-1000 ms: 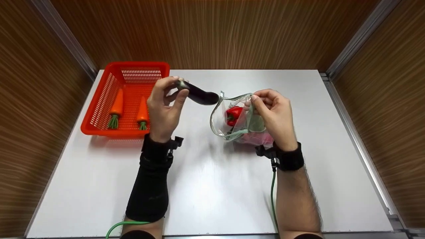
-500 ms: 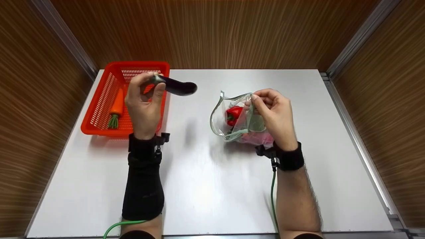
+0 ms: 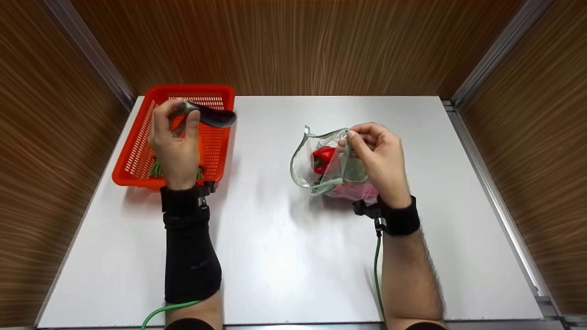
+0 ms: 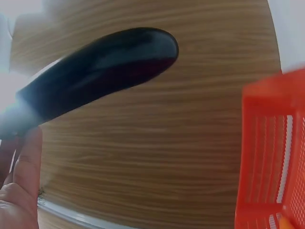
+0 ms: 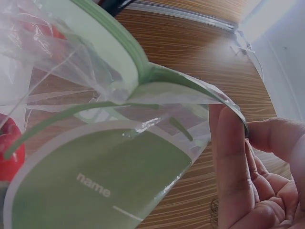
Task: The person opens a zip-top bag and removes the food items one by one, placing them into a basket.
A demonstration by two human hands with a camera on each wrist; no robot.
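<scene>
My left hand (image 3: 176,149) pinches a dark purple eggplant (image 3: 213,116) by its stem end, raised above the red plastic basket (image 3: 216,151). In the left wrist view the eggplant (image 4: 109,69) stretches away from the fingers with its round end free. My right hand (image 3: 378,158) grips the green rim of a clear zip bag (image 3: 298,167) between thumb and fingers, and the bag's mouth gapes. A red bell pepper (image 3: 323,159) lies inside the bag, with something pink beside it. The right wrist view shows a green label reading "name" on the bag (image 5: 109,176).
Carrots lie in the basket, mostly hidden behind my left hand; their green tops (image 3: 156,169) show. A white table (image 3: 275,266) carries everything. Wood-grain panels (image 3: 293,50) stand at the back and both sides. A green cable (image 3: 377,275) runs along the right forearm.
My left hand has carried the eggplant leftward, from beside the bag's mouth to over the basket. My right hand and the bag have stayed in place.
</scene>
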